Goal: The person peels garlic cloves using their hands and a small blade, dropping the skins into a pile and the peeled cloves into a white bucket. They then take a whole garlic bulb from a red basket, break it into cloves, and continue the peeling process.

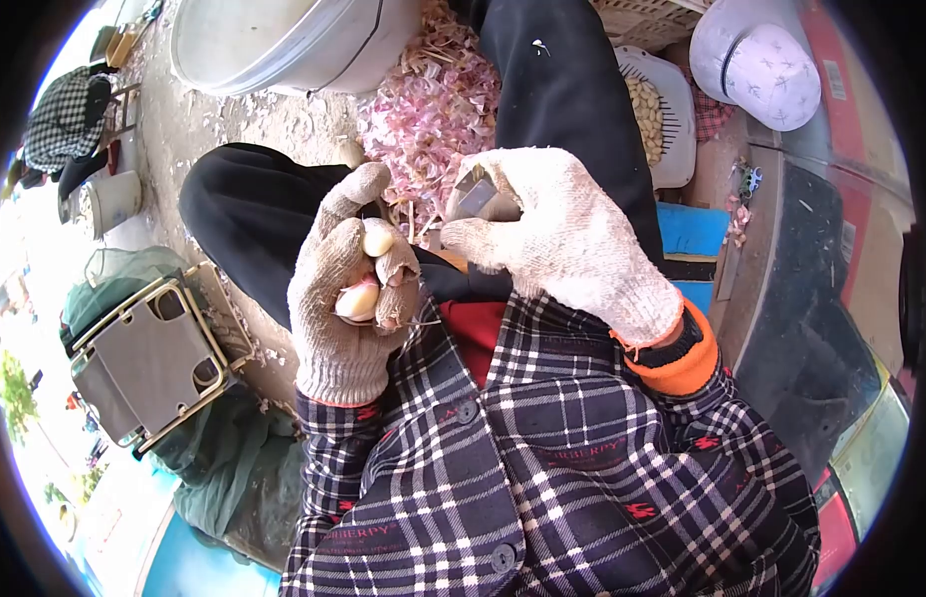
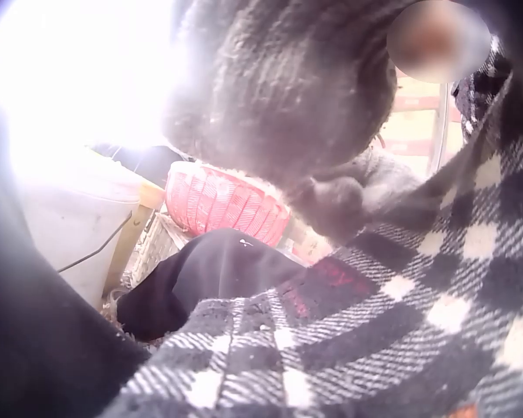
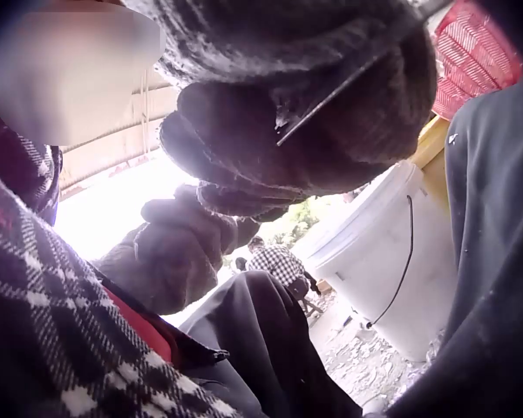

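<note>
Both hands wear white knit gloves and are held close to my chest over my lap. My left hand [image 1: 358, 284] curls round a few garlic cloves [image 1: 361, 297], one peeled clove [image 1: 377, 237] pinched near the fingertips. Just to its right, my right hand [image 1: 542, 234] grips a small metal blade [image 1: 475, 194]; the blade [image 3: 327, 96] shows as a thin edge in the right wrist view. The left hand [image 3: 179, 248] also appears there, below the right. A heap of pink garlic skins [image 1: 428, 109] lies on the ground beyond my hands.
A white bucket [image 1: 284, 40] stands at the top left. A white colander [image 1: 672, 114] with peeled cloves sits at the right, beside a white cap [image 1: 756, 60]. A red basket [image 2: 222, 200] lies beyond my knee. A folded stool [image 1: 149, 353] is at my left.
</note>
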`<state>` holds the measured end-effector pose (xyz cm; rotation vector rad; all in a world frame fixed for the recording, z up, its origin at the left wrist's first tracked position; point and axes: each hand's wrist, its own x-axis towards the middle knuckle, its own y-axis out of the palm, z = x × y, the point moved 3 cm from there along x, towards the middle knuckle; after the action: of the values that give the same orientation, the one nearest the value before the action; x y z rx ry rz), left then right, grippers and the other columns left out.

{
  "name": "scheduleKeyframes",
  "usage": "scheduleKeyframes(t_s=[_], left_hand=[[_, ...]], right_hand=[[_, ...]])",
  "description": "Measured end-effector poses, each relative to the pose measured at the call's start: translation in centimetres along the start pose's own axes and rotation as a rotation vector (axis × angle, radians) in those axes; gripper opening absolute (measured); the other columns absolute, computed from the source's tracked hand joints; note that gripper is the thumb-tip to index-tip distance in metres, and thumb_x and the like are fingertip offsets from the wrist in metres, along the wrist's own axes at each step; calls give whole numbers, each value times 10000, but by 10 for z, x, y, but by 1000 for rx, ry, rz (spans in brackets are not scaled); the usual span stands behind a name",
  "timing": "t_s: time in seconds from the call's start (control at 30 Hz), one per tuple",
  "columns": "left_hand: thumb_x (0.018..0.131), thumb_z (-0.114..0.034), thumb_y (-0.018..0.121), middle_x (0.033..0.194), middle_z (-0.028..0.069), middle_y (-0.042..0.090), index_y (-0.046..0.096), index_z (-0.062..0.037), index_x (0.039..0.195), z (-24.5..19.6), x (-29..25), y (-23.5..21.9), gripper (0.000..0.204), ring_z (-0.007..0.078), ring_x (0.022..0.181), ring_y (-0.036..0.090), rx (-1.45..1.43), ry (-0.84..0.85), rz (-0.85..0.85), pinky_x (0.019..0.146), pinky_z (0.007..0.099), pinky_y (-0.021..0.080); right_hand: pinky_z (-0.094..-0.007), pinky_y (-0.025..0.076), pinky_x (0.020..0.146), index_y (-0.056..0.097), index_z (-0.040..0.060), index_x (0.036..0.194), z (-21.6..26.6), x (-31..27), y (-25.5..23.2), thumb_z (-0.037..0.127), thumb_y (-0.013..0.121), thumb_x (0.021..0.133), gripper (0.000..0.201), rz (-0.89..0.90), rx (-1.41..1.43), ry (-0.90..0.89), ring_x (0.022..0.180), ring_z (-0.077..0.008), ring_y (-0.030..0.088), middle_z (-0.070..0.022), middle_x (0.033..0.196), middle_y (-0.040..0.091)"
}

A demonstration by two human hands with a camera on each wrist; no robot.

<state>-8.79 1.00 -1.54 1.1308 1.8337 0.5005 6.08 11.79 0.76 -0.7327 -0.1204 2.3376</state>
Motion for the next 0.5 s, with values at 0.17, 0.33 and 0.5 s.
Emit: scheduleKeyframes(t_s=[0.17, 0.33, 0.5], left_hand=[[925, -207, 592, 805, 82, 620, 471, 22, 1319, 3, 3, 11, 472, 96, 580, 556, 215, -21, -57, 402, 190, 399], [992, -355, 508, 921, 98, 627, 488, -24, 1337, 11, 7, 20, 479, 144, 663, 574, 106, -163, 81, 499, 210, 377], [952, -217, 566, 1020, 174, 635, 416, 91, 1350, 12, 10, 27, 525, 205, 738, 643, 257, -18, -80, 528, 242, 493]], right_hand=[[-224, 474, 520, 665, 7, 944, -6, 5, 22, 168, 737, 822, 214, 98, 533, -30, 566, -60, 588, -40, 752, 679], [-200, 442, 455, 662, 16, 903, -6, -2, -1, 168, 728, 836, 179, 34, 768, 83, 518, -52, 572, -36, 706, 660], [-166, 319, 421, 697, 44, 991, -50, -25, -95, 174, 766, 809, 234, -645, 487, 40, 470, -9, 458, 17, 679, 588]])
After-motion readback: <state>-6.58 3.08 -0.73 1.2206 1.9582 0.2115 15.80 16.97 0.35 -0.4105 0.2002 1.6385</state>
